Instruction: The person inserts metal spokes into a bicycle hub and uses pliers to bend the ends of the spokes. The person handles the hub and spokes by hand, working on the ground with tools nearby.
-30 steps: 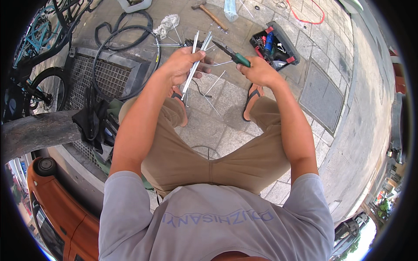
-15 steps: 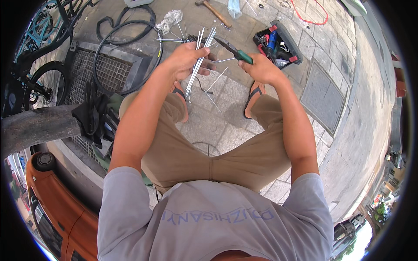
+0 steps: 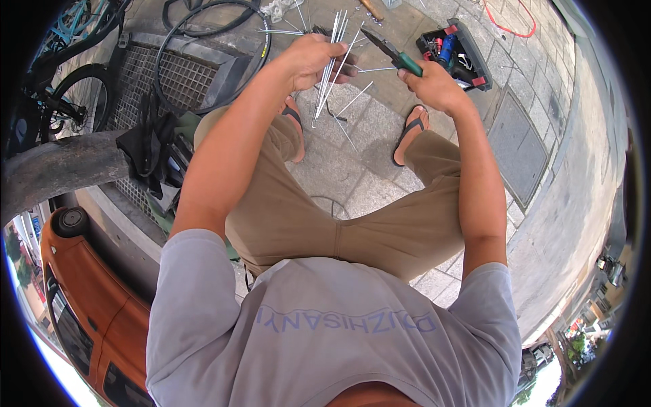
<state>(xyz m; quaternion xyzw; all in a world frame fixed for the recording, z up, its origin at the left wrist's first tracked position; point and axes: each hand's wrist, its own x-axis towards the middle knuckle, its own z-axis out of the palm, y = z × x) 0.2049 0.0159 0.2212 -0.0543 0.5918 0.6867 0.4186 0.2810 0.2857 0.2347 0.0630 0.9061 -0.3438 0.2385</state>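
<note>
My left hand is closed around a loose bundle of thin silvery wheel spokes, fanned out at both ends. Its fingertips look dark with grime. My right hand grips green-handled pliers, whose dark jaws point up and left towards the spokes, a little apart from them. Just beyond my left hand, more spokes stick out around a dark piece that the hand mostly hides. A few single spokes lie on the paving between my feet.
A bare wheel rim leans over a metal grate at the left. An opened toolbox with tools stands beyond my right hand, near a red cord. A hammer handle shows at the top. Left are a bicycle and tree trunk.
The whole view has shifted, so hands and ground sit higher and further right. Both hands keep their hold. The spokes in my left hand are spread slightly differently.
</note>
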